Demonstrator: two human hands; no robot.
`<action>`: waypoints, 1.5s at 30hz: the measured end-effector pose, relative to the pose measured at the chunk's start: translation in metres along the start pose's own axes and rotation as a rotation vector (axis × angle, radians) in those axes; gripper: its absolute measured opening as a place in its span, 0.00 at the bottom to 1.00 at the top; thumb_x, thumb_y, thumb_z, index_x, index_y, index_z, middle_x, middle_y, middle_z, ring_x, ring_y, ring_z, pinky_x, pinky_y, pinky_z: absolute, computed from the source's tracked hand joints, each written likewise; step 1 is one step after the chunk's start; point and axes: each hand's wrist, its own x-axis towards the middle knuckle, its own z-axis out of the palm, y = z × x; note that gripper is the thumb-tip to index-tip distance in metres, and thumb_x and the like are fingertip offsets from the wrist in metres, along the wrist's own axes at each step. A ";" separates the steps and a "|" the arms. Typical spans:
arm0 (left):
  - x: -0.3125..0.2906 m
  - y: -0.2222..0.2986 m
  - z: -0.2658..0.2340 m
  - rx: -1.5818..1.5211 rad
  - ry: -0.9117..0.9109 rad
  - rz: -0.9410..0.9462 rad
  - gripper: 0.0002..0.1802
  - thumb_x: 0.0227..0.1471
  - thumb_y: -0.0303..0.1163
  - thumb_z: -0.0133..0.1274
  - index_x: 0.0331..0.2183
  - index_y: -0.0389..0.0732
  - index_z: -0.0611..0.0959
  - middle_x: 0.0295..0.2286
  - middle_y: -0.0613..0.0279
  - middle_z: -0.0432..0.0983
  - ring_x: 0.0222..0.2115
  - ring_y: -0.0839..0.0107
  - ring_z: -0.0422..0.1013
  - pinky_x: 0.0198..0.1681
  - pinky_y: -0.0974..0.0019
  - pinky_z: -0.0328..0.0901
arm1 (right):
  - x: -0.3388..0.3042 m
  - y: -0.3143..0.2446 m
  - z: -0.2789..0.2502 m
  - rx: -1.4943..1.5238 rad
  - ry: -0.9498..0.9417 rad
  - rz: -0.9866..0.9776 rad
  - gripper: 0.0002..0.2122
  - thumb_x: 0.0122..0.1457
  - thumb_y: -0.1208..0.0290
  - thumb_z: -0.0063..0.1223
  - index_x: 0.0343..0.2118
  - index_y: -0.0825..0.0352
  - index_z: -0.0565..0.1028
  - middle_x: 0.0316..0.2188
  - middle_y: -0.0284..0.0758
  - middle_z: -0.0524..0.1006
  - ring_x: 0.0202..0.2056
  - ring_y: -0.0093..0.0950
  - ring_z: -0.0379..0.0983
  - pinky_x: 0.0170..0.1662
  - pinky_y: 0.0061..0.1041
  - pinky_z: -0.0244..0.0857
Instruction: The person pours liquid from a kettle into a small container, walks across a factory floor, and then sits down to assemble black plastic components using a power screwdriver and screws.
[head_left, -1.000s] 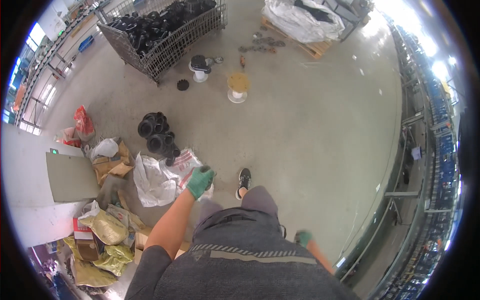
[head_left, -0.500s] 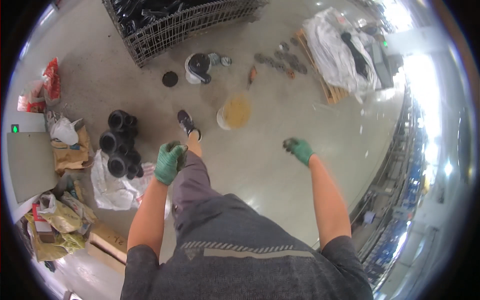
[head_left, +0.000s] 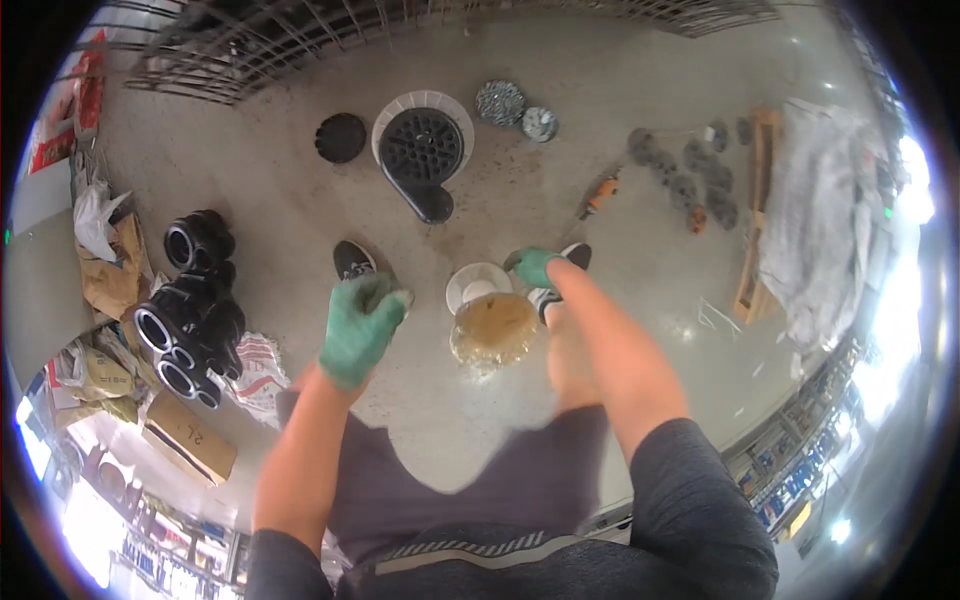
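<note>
My left hand [head_left: 362,325], in a green work glove, is raised above my left shoe [head_left: 354,260] with its fingers curled in. Whether anything lies within that curl is hidden. Also gloved in green, my right hand [head_left: 538,266] hangs close to my right shoe, its fingers bent; what they hold, if anything, does not show. Between my legs stands a low round stool, its tan seat [head_left: 497,328] wrapped in clear plastic over a white round part [head_left: 478,286]. Ahead, a black snail-shaped housing with a ribbed round face [head_left: 424,150] rests on a white round support [head_left: 385,118].
A black disc [head_left: 341,138], metal discs [head_left: 500,102] and an orange-bodied tool [head_left: 601,194] lie on the floor. Black pipe-like parts [head_left: 185,310] and a carton [head_left: 190,437] are at left. A wire cage [head_left: 290,40] stands ahead; a pallet [head_left: 757,230] with a pale sheet is right.
My view has turned and come nearer to the black housing. My right hand has moved inward toward the stool, which now sits between my legs. The left hand stays curled.
</note>
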 end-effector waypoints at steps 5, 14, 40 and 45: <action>0.031 -0.031 0.028 0.288 0.046 0.014 0.16 0.49 0.23 0.55 0.15 0.37 0.69 0.14 0.73 0.57 0.16 0.82 0.54 0.18 0.72 0.51 | 0.112 0.035 0.054 0.153 -0.462 0.202 0.28 0.55 0.82 0.39 0.57 0.46 0.73 0.58 0.38 0.71 0.54 0.37 0.71 0.51 0.37 0.71; 0.088 -0.003 0.022 0.226 0.196 0.275 0.13 0.47 0.22 0.57 0.16 0.35 0.72 0.15 0.72 0.64 0.18 0.83 0.62 0.19 0.73 0.56 | 0.135 0.056 0.187 -0.023 -0.581 -0.143 0.32 0.48 0.86 0.41 0.57 0.49 0.73 0.52 0.45 0.73 0.51 0.39 0.73 0.49 0.33 0.71; 0.075 -0.084 0.166 -0.187 0.170 0.629 0.10 0.50 0.31 0.58 0.24 0.36 0.78 0.20 0.74 0.65 0.23 0.82 0.57 0.24 0.71 0.57 | 0.140 -0.041 0.110 0.395 0.462 -0.430 0.16 0.55 0.66 0.50 0.46 0.60 0.79 0.44 0.40 0.80 0.44 0.37 0.76 0.48 0.35 0.68; 0.082 -0.138 0.138 -0.361 0.297 0.621 0.12 0.53 0.32 0.57 0.22 0.40 0.74 0.19 0.74 0.63 0.19 0.83 0.58 0.20 0.72 0.54 | 0.139 -0.058 0.120 0.314 0.528 -0.443 0.16 0.56 0.66 0.51 0.47 0.61 0.79 0.43 0.40 0.80 0.42 0.35 0.76 0.47 0.34 0.68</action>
